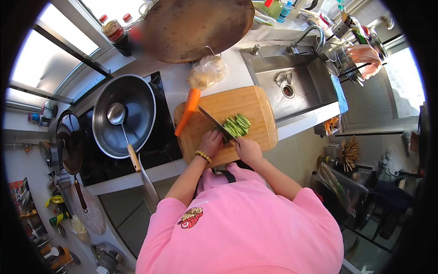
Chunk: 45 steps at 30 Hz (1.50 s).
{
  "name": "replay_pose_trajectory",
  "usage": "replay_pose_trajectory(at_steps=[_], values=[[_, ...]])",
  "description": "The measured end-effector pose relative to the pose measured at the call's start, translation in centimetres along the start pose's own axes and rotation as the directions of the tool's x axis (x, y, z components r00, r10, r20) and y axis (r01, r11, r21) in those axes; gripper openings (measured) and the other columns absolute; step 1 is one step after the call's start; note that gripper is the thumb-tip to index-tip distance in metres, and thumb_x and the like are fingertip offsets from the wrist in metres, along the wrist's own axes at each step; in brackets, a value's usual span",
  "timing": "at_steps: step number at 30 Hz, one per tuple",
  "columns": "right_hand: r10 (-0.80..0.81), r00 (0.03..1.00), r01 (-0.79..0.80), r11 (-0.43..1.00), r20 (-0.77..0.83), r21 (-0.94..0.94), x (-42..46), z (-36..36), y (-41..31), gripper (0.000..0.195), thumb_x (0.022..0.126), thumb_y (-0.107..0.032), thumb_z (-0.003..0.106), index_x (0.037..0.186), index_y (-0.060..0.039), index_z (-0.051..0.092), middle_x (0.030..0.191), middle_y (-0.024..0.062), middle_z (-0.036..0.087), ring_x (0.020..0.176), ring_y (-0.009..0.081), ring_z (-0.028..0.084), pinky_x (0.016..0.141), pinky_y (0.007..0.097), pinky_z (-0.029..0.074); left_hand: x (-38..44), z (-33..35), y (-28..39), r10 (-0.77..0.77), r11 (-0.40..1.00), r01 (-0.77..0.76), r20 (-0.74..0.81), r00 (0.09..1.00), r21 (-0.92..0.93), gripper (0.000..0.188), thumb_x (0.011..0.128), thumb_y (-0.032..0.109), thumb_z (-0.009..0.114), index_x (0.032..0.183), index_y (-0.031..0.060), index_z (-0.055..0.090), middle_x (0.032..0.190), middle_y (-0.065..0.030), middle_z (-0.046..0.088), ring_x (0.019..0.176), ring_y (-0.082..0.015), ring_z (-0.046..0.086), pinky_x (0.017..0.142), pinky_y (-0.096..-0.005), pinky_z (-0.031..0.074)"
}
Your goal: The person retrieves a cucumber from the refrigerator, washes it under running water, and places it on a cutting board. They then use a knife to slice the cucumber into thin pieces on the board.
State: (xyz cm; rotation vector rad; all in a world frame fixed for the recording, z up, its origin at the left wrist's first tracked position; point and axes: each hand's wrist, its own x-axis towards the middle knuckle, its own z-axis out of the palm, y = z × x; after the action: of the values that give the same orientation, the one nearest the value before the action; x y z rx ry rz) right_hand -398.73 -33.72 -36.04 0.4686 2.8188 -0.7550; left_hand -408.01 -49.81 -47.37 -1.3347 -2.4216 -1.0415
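Observation:
My right hand (248,151) is closed around the handle of a kitchen knife (214,121), whose blade slants up to the left over a wooden cutting board (236,99). Left of the blade, my left hand (210,145), with a yellow beaded bracelet at the wrist, presses on a dark green piece, probably cucumber; the blade and fingers hide most of it. Sliced green strips (238,125), which look like cucumber, lie piled right of the blade. A peeled carrot (188,111) rests along the board's left side.
A wok (102,113) holding a metal ladle (116,113) stands on the black cooktop (164,137) at left. Behind the board are a plastic bag (207,72) and a large round wooden board (205,27). A steel sink (308,99) adjoins at right, with a dish rack (349,65) beyond.

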Motion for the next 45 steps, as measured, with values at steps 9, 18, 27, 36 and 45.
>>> replay_pose_trajectory(at_steps=[9,18,27,36,45], values=[[0.029,1.0,-0.029,0.999,-0.002,0.039,-0.1,1.2,0.1,0.017,0.089,-0.021,0.056,0.084,-0.0052,0.059,0.074,0.022,0.064,0.072,0.0422,0.063,0.066,0.0542,0.049,0.2,-0.2,0.3,-0.005,1.0,0.005,-0.008,1.0,-0.012,0.024,0.073,0.006,0.066,0.097,0.0041,0.063,0.102,-0.0119,0.062,0.087,-0.0303,0.057,0.079,-0.0391,0.05],[0.029,0.999,-0.03,0.999,0.034,0.026,-0.5,0.2,-0.1,0.019,0.091,-0.022,0.052,0.084,-0.0045,0.057,0.076,0.0222,0.065,0.074,0.0429,0.063,0.067,0.0548,0.049,0.0,0.2,0.0,0.011,1.0,-0.011,-0.042,0.999,-0.013,0.023,0.073,0.005,0.065,0.096,0.0049,0.062,0.099,-0.0117,0.061,0.085,-0.03,0.056,0.077,-0.0399,0.049],[0.007,0.999,-0.007,1.0,0.052,0.01,-0.4,-0.8,-0.1,0.019,0.09,-0.022,0.053,0.085,-0.0044,0.058,0.078,0.0227,0.065,0.073,0.0429,0.063,0.067,0.0547,0.049,0.0,0.0,0.0,-0.007,1.0,0.006,-0.035,0.999,-0.021,0.023,0.073,0.005,0.065,0.096,0.0054,0.063,0.101,-0.0118,0.061,0.087,-0.0306,0.057,0.077,-0.0402,0.05],[0.034,0.999,-0.033,0.998,-0.018,0.057,-0.5,1.6,-0.2,0.021,0.089,-0.024,0.058,0.083,-0.0039,0.059,0.072,0.023,0.063,0.07,0.0429,0.062,0.065,0.0548,0.049,0.0,-0.7,0.2,-0.029,0.998,0.029,0.0,1.0,-0.056,0.026,0.073,0.004,0.064,0.1,0.0039,0.062,0.103,-0.014,0.061,0.091,-0.0321,0.058,0.081,-0.0409,0.05],[0.022,0.999,-0.022,1.0,0.049,-0.008,-1.0,-0.8,-0.7,0.02,0.091,-0.024,0.054,0.087,-0.0055,0.06,0.077,0.0217,0.065,0.072,0.0419,0.064,0.066,0.0547,0.05,-0.8,-0.8,-0.3,0.03,0.999,-0.029,0.029,0.999,-0.026,0.03,0.071,0.003,0.064,0.101,0.0031,0.063,0.106,-0.0141,0.06,0.097,-0.0326,0.057,0.085,-0.0414,0.05]])
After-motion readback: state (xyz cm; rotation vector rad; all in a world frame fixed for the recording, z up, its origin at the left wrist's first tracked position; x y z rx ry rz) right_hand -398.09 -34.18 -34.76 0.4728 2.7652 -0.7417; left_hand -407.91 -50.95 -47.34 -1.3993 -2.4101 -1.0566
